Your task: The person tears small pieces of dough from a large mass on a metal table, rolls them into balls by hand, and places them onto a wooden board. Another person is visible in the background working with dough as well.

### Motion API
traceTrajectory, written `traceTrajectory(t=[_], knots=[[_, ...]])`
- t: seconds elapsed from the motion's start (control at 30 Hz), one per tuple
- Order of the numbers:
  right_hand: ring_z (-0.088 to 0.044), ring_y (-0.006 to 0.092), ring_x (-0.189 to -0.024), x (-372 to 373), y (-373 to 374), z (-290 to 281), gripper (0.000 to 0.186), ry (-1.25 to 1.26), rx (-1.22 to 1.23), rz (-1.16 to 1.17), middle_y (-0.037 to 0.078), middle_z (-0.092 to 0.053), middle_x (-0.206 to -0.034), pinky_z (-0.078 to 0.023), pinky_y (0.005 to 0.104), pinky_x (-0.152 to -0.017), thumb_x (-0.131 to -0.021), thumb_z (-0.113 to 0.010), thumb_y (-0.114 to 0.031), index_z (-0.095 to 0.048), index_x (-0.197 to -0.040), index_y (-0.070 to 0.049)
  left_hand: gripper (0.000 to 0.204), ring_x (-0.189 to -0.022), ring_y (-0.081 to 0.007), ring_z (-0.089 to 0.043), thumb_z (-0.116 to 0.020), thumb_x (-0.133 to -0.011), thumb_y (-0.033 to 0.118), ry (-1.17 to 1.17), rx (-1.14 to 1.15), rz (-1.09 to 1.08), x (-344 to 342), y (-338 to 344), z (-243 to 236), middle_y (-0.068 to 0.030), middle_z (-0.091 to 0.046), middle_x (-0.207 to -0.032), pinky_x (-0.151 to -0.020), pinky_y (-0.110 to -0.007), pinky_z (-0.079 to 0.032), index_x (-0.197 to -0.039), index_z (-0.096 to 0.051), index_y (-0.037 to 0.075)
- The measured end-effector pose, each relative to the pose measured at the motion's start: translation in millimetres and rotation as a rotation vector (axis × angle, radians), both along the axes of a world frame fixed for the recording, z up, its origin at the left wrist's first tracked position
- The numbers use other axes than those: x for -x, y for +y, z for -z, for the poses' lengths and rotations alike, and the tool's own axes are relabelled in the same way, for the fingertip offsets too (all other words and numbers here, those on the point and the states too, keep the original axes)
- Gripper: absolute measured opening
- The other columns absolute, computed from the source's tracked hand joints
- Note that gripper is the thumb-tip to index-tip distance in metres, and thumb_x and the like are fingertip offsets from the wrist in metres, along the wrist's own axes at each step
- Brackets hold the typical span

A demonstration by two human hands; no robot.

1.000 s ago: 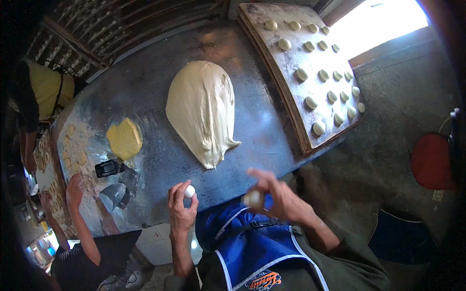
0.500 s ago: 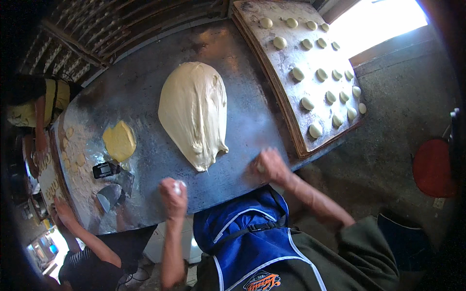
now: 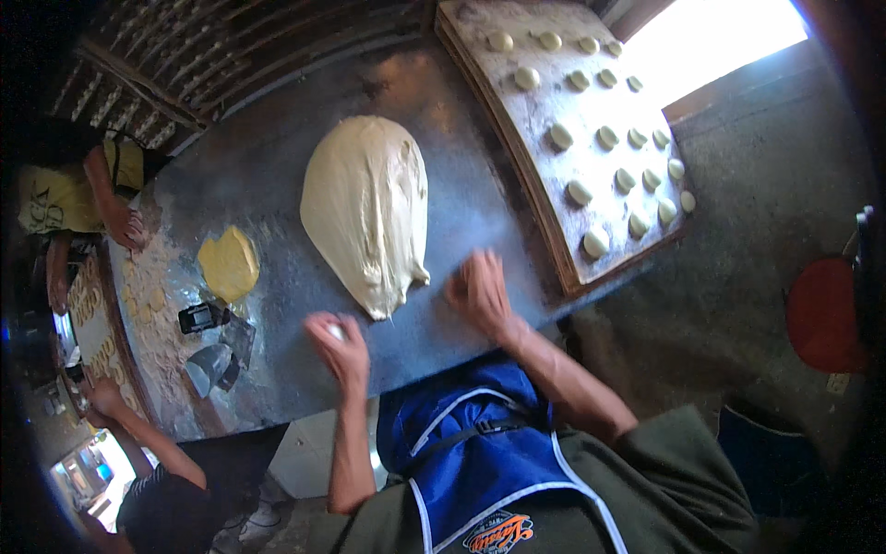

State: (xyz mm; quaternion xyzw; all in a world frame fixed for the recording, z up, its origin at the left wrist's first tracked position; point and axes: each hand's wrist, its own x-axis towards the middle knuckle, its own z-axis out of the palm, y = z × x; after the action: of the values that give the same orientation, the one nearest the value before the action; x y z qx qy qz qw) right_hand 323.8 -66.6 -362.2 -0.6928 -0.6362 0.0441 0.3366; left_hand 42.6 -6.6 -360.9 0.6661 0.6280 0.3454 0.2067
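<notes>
A large, smooth, pale mass of dough (image 3: 366, 208) lies on the dark worktable (image 3: 277, 148) in front of me, its narrow end toward me. My left hand (image 3: 340, 349) is closed around a small white lump of dough (image 3: 338, 331), just above the table's near edge. Right of the large dough's narrow end, my right hand (image 3: 481, 294) is curled down against the tabletop, its fingers slightly blurred. What lies under those fingers is hidden now; half a second ago a pale bit of dough showed there.
Several dough balls (image 3: 596, 243) sit in rows on stacked boards (image 3: 544, 222) at the right. To the left are a yellow slab (image 3: 228, 265), a metal scraper (image 3: 209, 368), a black device (image 3: 198, 319) and scattered flour. Two co-workers' hands (image 3: 125, 224) work along the left end.
My right hand has moved left and slightly away from me over the tabletop. The left hand has turned and lifted slightly. At far left, a co-worker's hand has come onto the table's corner.
</notes>
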Motion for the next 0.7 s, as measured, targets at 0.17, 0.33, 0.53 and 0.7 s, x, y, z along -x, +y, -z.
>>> traceTrajectory(t=[0.17, 0.33, 0.53, 0.7], knots=[[-0.051, 0.0400, -0.080, -63, -34, -1, 0.020, -0.144, 0.076, -0.022, 0.018, -0.047, -0.083, -0.042, 0.0488, -0.069, -0.079, -0.067, -0.001, -0.053, -0.093, -0.001, 0.023, -0.091, -0.0350, -0.056, -0.064, -0.088, 0.000, 0.182, -0.124, 0.066, 42, -17, 4, -0.0170, -0.054, -0.096, -0.082, -0.047, -0.044, -0.098, -0.044, 0.002], [-0.048, 0.0385, -0.076, -7, -33, -6, 0.023, -0.004, 0.026, 0.068, 0.017, -0.046, -0.081, -0.039, 0.0513, -0.067, -0.080, -0.065, 0.001, -0.043, -0.085, -0.004, 0.022, -0.093, -0.0359, -0.056, -0.067, -0.086, 0.003, 0.122, 0.027, 0.073, 40, -38, -11, -0.0182, -0.056, -0.100, -0.086, -0.047, -0.045, -0.099, -0.049, 0.001], [-0.053, 0.0363, -0.093, -35, -37, -37, 0.028, -0.155, 0.290, 0.204, 0.017, -0.054, -0.096, -0.042, 0.0444, -0.079, -0.078, -0.072, -0.010, -0.054, -0.098, -0.002, 0.031, -0.101, -0.0361, -0.056, -0.070, -0.073, -0.001, 0.343, 0.181, 0.467, 61, -22, -68, -0.0161, -0.055, -0.112, -0.086, -0.047, -0.047, -0.103, -0.067, 0.006], [-0.056, 0.0357, -0.102, -45, -63, -80, 0.045, -0.102, 0.344, -0.053, 0.018, -0.055, -0.108, -0.048, 0.0434, -0.087, -0.079, -0.068, -0.009, -0.058, -0.122, 0.000, 0.036, -0.104, -0.0329, -0.058, -0.072, -0.070, -0.003, 0.175, 0.236, 0.699, 6, 23, -134, -0.0141, -0.052, -0.118, -0.086, -0.042, -0.054, -0.104, -0.072, 0.009]])
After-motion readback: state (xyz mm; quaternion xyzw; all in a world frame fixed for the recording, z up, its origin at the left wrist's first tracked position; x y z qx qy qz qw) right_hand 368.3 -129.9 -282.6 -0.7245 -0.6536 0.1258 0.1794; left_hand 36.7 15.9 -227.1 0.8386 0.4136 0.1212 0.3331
